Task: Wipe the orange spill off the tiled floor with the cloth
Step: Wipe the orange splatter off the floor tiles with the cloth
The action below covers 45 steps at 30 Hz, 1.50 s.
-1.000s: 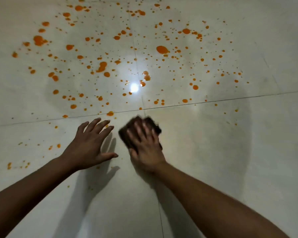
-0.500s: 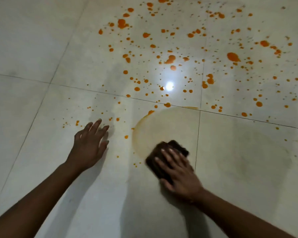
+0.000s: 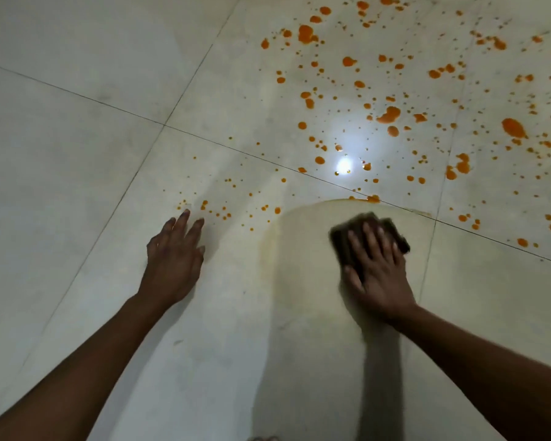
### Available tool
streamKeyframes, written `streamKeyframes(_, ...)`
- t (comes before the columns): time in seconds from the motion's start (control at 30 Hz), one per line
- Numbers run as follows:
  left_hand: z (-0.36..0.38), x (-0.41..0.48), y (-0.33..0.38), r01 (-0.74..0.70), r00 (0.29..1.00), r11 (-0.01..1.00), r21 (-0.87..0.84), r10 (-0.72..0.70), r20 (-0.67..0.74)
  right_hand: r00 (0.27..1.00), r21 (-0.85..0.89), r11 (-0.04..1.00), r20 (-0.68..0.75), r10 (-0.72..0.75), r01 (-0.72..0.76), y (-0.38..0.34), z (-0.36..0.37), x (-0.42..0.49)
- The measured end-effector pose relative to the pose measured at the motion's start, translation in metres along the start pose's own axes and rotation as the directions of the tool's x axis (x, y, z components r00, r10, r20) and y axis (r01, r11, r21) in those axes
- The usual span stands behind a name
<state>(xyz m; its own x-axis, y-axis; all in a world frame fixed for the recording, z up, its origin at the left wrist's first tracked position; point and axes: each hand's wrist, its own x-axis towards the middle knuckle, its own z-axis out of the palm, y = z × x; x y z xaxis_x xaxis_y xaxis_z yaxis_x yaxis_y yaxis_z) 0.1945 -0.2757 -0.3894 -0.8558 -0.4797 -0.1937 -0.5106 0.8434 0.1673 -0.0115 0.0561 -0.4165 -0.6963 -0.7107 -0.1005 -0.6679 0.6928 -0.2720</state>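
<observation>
Orange drops of the spill [image 3: 388, 114] speckle the pale tiled floor [image 3: 77, 186] across the upper right, with smaller specks [image 3: 226, 214] just beyond my left fingertips. My right hand [image 3: 379, 268] presses flat on a dark brown cloth [image 3: 339, 237], whose edges show ahead of the fingers. Around the cloth lies a faint yellowish smear [image 3: 299, 237] with a curved outline up to the grout line. My left hand [image 3: 174, 256] rests flat on the floor, fingers together, holding nothing.
Dark grout lines [image 3: 164, 125] cross at the upper left and run diagonally to the right. A bright light reflection [image 3: 343, 165] glares among the drops. Shadows of my arms fall on the tiles below the hands.
The view has swung right to left, so the spill sits further right. My right hand with the cloth moved back, then forward, leaving a curved yellowish smear. My left hand stayed planted.
</observation>
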Motion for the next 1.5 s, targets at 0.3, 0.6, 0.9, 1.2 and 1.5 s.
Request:
streamKeyframes(0.3,0.004,-0.019,-0.065,0.146,0.989,0.989,-0.015,-0.146,-0.018,0.888,-0.030,0.895,0.142,-0.437,0.445,-0.077,0.022,-0.047)
streamKeyframes(0.6,0.018,-0.025,-0.072,0.179,0.982,0.981,-0.069,-0.183,-0.055,0.895,-0.032,0.904,0.162,-0.416,0.426,-0.177,0.051,0.028)
streamKeyframes(0.9,0.021,-0.020,-0.078,0.164,0.986,0.978,-0.131,-0.163,0.025,0.956,-0.052,0.982,0.244,-0.162,0.180,-0.212,0.031,0.148)
streamKeyframes(1.2,0.028,-0.021,-0.082,0.163,0.986,0.980,-0.119,-0.166,-0.017,0.963,-0.084,0.969,0.163,-0.215,0.231,-0.128,0.010,0.181)
streamKeyframes(1.5,0.032,-0.024,-0.087,0.137,0.989,0.972,-0.192,-0.144,-0.023,0.753,0.011,0.777,0.235,-0.614,0.630,-0.189,0.042,0.105)
